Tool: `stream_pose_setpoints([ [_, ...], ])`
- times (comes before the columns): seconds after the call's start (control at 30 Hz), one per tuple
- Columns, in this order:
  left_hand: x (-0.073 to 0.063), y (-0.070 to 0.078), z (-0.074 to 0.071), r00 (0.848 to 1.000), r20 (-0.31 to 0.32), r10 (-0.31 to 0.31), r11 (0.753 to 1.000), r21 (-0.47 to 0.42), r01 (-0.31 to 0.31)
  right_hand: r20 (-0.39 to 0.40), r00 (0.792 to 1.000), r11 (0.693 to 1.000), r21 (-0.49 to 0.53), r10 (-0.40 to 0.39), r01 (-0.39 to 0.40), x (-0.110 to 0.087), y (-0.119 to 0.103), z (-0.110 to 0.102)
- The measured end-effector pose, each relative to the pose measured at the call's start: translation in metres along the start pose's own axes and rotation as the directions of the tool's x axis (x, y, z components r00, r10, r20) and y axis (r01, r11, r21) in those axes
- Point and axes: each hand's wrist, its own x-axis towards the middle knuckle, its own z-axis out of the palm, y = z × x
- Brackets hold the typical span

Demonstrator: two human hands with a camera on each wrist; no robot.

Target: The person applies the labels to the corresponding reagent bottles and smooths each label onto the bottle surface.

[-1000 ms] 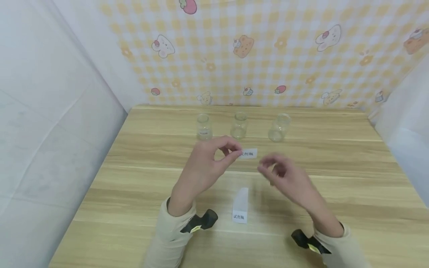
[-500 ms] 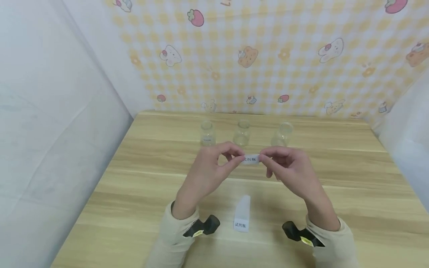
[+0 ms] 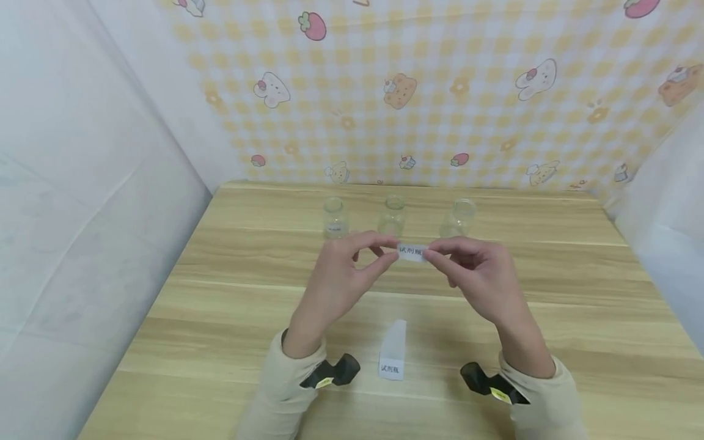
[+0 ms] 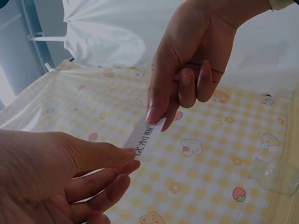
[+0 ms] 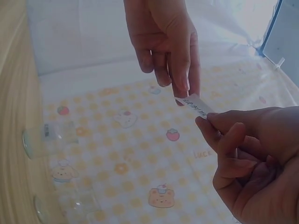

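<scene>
A small white paper label [image 3: 410, 252] with black handwritten characters is held up over the table. My left hand [image 3: 343, 269] pinches its left end between thumb and index finger, and my right hand [image 3: 478, 272] pinches the right end. The left wrist view shows the label [image 4: 143, 140] stretched between both thumbs. Below the hands, a longer white strip [image 3: 393, 348] lies on the table, its near end bearing similar characters. Behind the hands, three clear glass bottles stand in a row: a left bottle [image 3: 335, 214] with a label on it, a middle bottle [image 3: 393, 211] and a right bottle [image 3: 463, 214].
The wooden table [image 3: 220, 318] reaches back to a yellow checked cloth [image 3: 352, 91] with cartoon prints. White sheeting [image 3: 71, 214] closes off the left side, and more hangs at the right. Each sleeve carries a black wrist camera, such as the left one [image 3: 345, 369].
My right hand has moved left and taken the right end of the label, which my left hand alone held a second ago. The bottles and the strip on the table stay put.
</scene>
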Motion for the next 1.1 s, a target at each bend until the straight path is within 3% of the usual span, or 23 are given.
stream_pose_setpoints([
  [0.13,0.002,-0.001,0.004,0.999,-0.044,0.021,0.999,-0.035,-0.023,-0.036,0.999,1.000,0.007,-0.018,0.019,0.001,-0.001,0.002],
  [0.23,0.003,-0.001,0.005,0.998,-0.058,-0.005,0.998,-0.062,0.002,-0.053,0.998,1.000,0.001,-0.028,0.028,0.002,-0.001,0.003],
  [0.53,0.011,-0.008,0.006,0.995,-0.009,-0.099,0.988,-0.116,0.097,-0.021,0.999,0.998,-0.045,0.043,-0.044,0.009,0.005,0.002],
  [0.8,0.026,-0.050,0.023,0.974,0.038,-0.223,0.958,-0.176,0.227,0.044,0.980,0.979,-0.063,0.195,-0.192,0.029,0.041,0.011],
  [1.1,0.028,-0.100,0.053,0.932,-0.022,-0.361,0.925,-0.140,0.354,0.048,0.969,0.970,0.000,0.243,-0.243,0.047,0.102,0.036],
])
